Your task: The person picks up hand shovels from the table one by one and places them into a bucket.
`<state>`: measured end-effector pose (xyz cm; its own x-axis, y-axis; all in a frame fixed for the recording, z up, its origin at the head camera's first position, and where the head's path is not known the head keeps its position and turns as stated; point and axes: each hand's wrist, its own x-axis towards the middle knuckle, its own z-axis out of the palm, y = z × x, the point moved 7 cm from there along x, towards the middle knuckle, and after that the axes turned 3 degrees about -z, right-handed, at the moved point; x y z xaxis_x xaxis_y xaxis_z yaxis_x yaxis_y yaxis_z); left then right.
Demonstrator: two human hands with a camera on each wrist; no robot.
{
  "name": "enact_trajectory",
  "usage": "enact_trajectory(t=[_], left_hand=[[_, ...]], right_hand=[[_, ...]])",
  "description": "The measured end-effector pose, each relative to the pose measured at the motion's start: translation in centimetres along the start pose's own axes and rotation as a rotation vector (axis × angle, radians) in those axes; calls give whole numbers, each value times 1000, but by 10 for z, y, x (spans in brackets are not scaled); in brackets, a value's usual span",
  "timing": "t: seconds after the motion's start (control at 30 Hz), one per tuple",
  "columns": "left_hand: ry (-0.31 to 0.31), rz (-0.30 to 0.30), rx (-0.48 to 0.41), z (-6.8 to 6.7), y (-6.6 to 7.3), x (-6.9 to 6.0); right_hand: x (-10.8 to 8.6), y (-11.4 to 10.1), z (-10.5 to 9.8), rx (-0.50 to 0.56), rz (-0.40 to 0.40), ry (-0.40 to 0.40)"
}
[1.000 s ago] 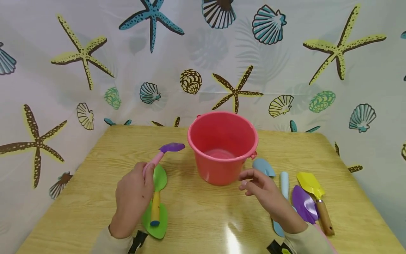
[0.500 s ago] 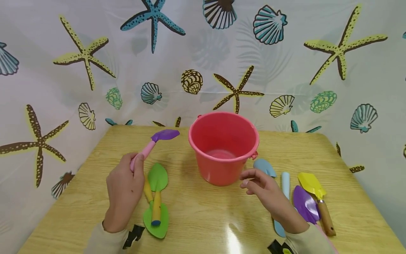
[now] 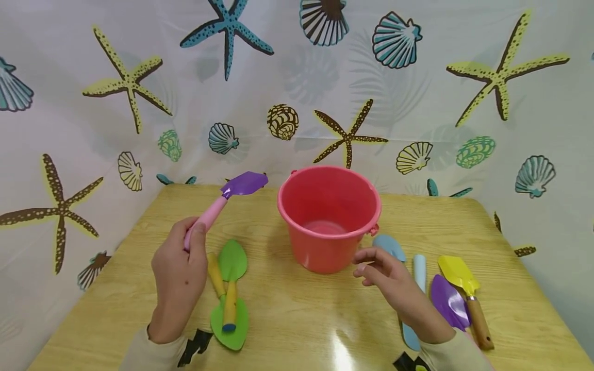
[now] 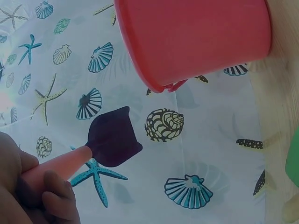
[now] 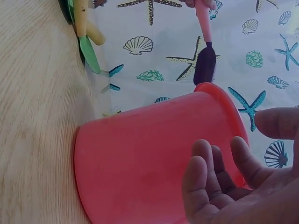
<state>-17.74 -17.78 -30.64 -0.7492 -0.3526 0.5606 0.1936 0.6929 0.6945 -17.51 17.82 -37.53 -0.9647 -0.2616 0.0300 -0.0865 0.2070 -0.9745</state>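
My left hand (image 3: 180, 273) grips the pink handle of a small purple shovel (image 3: 245, 183), its flat blade raised and pointing right, left of the bucket's rim. In the left wrist view the fingers wrap the handle, and the shovel (image 4: 114, 137) appears dark. A pink bucket (image 3: 320, 250) stands upright at the table's middle; its inside shows nothing lying in it. My right hand (image 3: 392, 283) hovers by the bucket's right side, fingers loosely bent and holding nothing. The right wrist view shows thumb and fingers apart in front of the bucket (image 5: 140, 158); contact cannot be told.
Two green trowels (image 3: 233, 260) with yellow handles lie crossed on the table (image 3: 287, 319) at left. To the right lie a light blue tool (image 3: 389, 245), a pale blue handle (image 3: 419, 270), a purple trowel (image 3: 449, 301) and a yellow shovel (image 3: 459, 273). A seashell-printed cloth (image 3: 260, 62) hangs behind.
The left hand has moved left and raised the purple shovel, away from over the green trowels. The right hand stays in place by the bucket.
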Motion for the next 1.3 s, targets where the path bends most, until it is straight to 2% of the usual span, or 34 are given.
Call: enact_trajectory(t=[0.2, 0.47, 0.7, 1.0, 1.3], left_hand=[[-5, 62, -71, 0, 10, -3], [-39, 128, -111, 5, 24, -4], [-77, 227, -152, 12, 41, -7], [-89, 256, -121, 21, 49, -8], [-98, 296, -109, 28, 57, -8]], right_hand=[[0, 0, 0, 4, 2, -4], [-2, -1, -1, -7, -27, -3], [-4, -1, -2, -2, -26, 12], [-4, 0, -5, -16, 0, 26], [-3, 0, -6, 10, -19, 17]])
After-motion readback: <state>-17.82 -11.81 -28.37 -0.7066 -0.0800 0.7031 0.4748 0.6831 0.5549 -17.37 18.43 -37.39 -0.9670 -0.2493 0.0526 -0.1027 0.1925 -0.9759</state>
